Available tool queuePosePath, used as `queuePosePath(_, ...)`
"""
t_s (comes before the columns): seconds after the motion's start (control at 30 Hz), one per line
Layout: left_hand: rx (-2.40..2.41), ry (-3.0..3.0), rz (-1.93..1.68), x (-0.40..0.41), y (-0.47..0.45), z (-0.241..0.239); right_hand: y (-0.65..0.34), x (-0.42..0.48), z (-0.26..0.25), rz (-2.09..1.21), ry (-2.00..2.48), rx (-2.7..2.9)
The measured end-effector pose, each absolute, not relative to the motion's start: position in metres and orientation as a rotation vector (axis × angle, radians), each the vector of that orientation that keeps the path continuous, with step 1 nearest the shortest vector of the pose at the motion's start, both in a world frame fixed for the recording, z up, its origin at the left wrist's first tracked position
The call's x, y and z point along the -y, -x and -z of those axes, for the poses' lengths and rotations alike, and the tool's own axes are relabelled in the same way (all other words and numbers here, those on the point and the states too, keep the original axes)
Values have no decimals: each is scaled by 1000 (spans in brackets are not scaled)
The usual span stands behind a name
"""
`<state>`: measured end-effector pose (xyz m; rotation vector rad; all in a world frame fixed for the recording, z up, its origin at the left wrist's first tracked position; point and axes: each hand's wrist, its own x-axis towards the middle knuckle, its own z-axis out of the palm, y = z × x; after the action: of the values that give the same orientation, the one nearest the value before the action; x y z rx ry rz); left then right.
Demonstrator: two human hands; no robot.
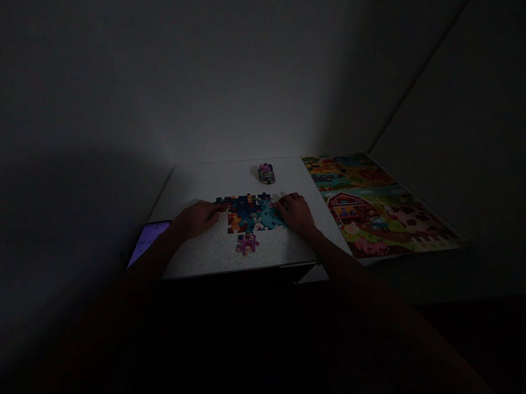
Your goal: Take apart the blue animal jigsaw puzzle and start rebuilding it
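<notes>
A partly joined jigsaw puzzle (248, 213) lies flat on the white tabletop, showing a dark blue scene with an orange animal and a white rabbit. My left hand (196, 220) rests at its left edge, index finger stretched onto the border and thumb apart below. At the right edge, my right hand (296, 213) has its fingers bent together against the puzzle; whatever is under the fingertips is hidden. Just below the puzzle lies a loose purple jigsaw piece (247, 243). Behind it stands a small stack of jigsaw pieces (266, 173), a purple one on top.
A phone (149, 241) with a lit screen lies at the table's left edge, partly behind my left forearm. To the right are colourful picture sheets, one with a barn (350, 210) and farm animals. Walls (251, 90) rise behind and beside the white table (211, 259). The room is dim.
</notes>
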<state>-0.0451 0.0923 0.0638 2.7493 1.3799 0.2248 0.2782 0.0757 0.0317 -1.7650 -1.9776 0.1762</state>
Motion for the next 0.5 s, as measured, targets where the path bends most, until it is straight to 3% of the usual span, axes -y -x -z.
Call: queuePosePath(0.5,-1825,-2530,-462,-95,27,-59,-279,-77,-30,-182,1764,1991)
